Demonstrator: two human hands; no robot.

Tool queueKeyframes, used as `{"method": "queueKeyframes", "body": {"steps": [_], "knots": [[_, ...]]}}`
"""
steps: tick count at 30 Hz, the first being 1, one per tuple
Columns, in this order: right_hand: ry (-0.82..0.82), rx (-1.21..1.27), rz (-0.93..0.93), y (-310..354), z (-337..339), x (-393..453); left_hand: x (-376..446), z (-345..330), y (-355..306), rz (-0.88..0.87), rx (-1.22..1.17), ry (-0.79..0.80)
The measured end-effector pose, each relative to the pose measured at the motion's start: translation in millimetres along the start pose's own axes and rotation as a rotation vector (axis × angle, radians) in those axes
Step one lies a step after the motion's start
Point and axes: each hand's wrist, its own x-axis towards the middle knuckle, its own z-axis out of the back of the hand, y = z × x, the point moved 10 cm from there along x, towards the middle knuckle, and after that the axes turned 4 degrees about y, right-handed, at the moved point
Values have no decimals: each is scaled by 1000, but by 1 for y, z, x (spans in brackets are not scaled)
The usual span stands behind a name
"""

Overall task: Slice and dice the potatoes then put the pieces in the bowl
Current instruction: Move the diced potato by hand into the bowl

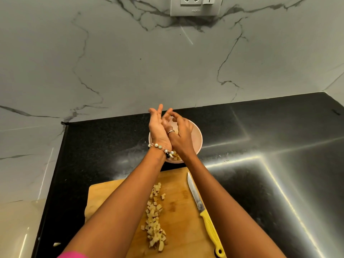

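Over the pink bowl at 12 o'clock, both hands are pressed together, left hand flat with straight fingers, right hand loosely curled, holding nothing I can see. Some potato pieces are already in the bowl. More diced potato sits mid cutting board, with a yellow-handled knife at its 3 o'clock.
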Motion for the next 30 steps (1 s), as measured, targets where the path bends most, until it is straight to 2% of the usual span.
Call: {"method": "queueKeyframes", "body": {"steps": [3, 8, 10, 13, 17, 20, 25, 27, 30], "knots": [[-83, -233, -13, -6, 13, 2, 2, 2, -7, -41, 45, 24], [-113, -252, 25, 5, 23, 9, -2, 3, -13, -18, 89, 49], [-160, -203, 58, 14, 30, 4, -7, 3, -12, 15, 108, 35], [-311, -62, 36, 22, 49, -13, -19, 11, -13, 69, 263, -77], [-387, 236, -27, 28, 59, -30, -38, 16, -30, -2, 459, -155], [-310, 338, -32, 41, 56, -42, -56, 21, -36, 7, 424, -164], [47, 346, -68, 41, 14, -92, -103, 58, -43, 7, 378, -198], [166, 280, -68, 25, -6, -116, -124, 86, -39, -1, 478, -243], [290, -35, 18, 3, -28, -143, -153, 126, -37, -30, 620, -322]]}}
